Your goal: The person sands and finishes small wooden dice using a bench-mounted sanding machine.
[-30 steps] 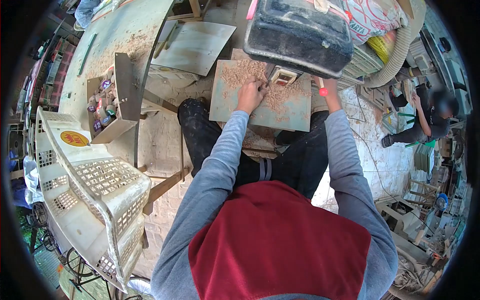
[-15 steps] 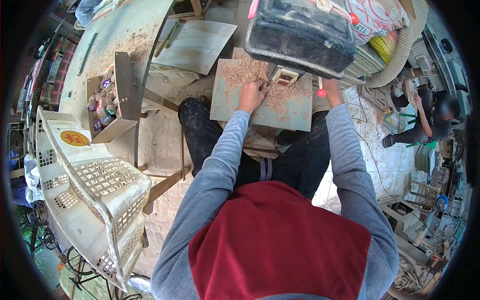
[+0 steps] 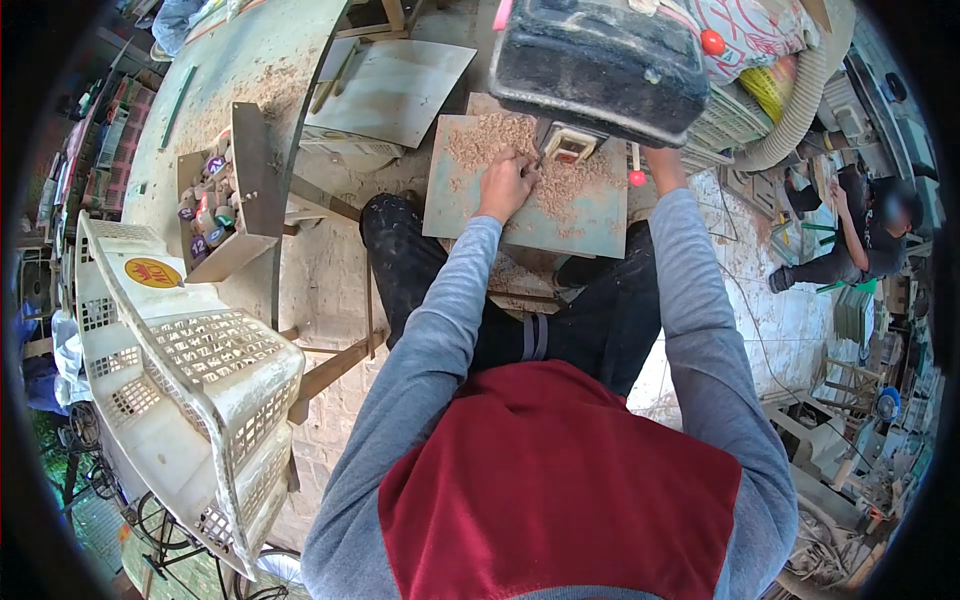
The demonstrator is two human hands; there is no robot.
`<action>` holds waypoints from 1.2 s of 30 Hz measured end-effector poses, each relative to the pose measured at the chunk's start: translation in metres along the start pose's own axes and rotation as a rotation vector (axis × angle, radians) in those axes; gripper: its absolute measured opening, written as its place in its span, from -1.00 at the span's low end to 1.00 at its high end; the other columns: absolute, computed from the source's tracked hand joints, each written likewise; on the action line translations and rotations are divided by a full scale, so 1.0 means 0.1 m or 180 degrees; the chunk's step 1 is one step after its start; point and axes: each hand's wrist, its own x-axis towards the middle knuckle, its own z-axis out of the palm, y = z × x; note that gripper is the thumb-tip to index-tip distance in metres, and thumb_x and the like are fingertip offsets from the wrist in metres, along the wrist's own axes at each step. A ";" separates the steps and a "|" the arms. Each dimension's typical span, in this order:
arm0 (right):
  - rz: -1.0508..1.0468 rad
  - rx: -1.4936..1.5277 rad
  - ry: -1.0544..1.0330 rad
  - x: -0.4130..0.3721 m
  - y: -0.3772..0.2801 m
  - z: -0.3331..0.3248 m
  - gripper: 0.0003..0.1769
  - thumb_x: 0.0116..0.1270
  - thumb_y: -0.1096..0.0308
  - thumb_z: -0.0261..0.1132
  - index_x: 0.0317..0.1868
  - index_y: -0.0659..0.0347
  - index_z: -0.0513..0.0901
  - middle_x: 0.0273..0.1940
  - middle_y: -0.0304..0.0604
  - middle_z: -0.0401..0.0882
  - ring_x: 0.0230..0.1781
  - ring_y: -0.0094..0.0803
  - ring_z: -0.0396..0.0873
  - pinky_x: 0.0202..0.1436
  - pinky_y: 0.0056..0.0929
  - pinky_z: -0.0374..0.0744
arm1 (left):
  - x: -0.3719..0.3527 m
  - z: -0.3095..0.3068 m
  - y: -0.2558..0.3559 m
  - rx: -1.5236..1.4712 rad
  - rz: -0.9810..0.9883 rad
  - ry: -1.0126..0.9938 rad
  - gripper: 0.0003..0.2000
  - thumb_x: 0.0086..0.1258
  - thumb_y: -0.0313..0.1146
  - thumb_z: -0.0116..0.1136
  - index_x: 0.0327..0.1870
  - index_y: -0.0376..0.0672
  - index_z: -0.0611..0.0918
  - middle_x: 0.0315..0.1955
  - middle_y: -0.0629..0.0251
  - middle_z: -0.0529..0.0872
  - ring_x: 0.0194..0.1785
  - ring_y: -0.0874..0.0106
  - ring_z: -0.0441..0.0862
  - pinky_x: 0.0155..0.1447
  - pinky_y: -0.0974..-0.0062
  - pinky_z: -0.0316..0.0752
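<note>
My left hand (image 3: 508, 186) rests on the pale green work table (image 3: 450, 215) of a drill press, beside the pile of wood shavings. Its fingers are pinched together near the spot under the machine's black head (image 3: 600, 70); what they hold is too small or hidden to make out. My right hand (image 3: 664, 168) is raised at the right side of the head, close to a lever with a red knob (image 3: 636, 178). The head covers its fingers, so their grip cannot be seen. Wood shavings (image 3: 565, 195) lie around the drilling spot.
A wooden box of small round pieces (image 3: 250, 185) stands on the bench (image 3: 225, 60) at left. Below it is a cream plastic crate (image 3: 215, 345). A ribbed hose (image 3: 800, 125) curves at right. Farther right, another person (image 3: 860, 225) sits low.
The view has shifted slightly. The red lever knobs have moved a little against the machine head. My left hand stays in almost the same place on the table.
</note>
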 end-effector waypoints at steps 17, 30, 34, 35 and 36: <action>0.2312 0.1884 -0.1470 -0.66 -0.95 -0.85 -0.53 0.33 0.16 0.34 0.16 0.23 0.63 -0.51 -0.37 0.50 -0.55 -0.67 0.35 -0.41 -0.57 0.37 | -0.22 -0.64 -0.19 -0.0014 -0.0846 0.0332 -0.76 0.29 -0.18 0.23 -0.19 -0.13 0.76 -0.14 0.06 0.69 -0.09 0.05 0.66 0.00 0.20 0.57; 0.2618 0.2375 -0.1402 -0.67 -1.30 -1.17 -0.66 0.45 0.18 0.24 0.07 0.23 0.63 -0.61 -0.44 0.34 -0.68 -0.75 0.21 -0.65 -0.68 0.15 | -0.54 -0.64 -0.31 0.0000 -0.0393 0.0613 -0.74 0.33 -0.19 0.16 -0.11 -0.14 0.73 -0.15 0.09 0.66 -0.07 0.06 0.64 0.00 0.17 0.56; 0.2883 0.2698 -0.1273 -0.71 -1.38 -1.24 -0.68 0.47 0.16 0.22 0.04 0.20 0.63 -0.62 -0.44 0.35 -0.72 -0.77 0.18 -0.71 -0.71 0.10 | -0.53 -0.56 -0.18 -0.0033 -0.0279 0.0529 -0.77 0.30 -0.26 0.20 -0.11 -0.14 0.72 -0.18 0.11 0.66 -0.07 0.09 0.63 -0.01 0.18 0.56; 0.2859 0.2704 -0.1276 -0.72 -1.37 -1.22 -0.68 0.47 0.16 0.21 0.05 0.20 0.63 -0.62 -0.44 0.35 -0.72 -0.78 0.18 -0.71 -0.72 0.11 | -0.52 -0.50 -0.21 0.0151 -0.0031 0.0672 -0.79 0.28 -0.29 0.22 -0.14 -0.14 0.71 -0.19 0.13 0.66 -0.09 0.10 0.62 -0.02 0.18 0.56; 0.2824 0.2710 -0.1276 -0.72 -1.35 -1.21 -0.68 0.48 0.17 0.21 0.05 0.20 0.62 -0.62 -0.44 0.35 -0.72 -0.78 0.17 -0.70 -0.72 0.11 | -0.50 -0.46 -0.23 0.0335 0.0221 0.0823 -0.81 0.25 -0.32 0.24 -0.16 -0.15 0.70 -0.19 0.16 0.66 -0.10 0.11 0.62 -0.04 0.19 0.56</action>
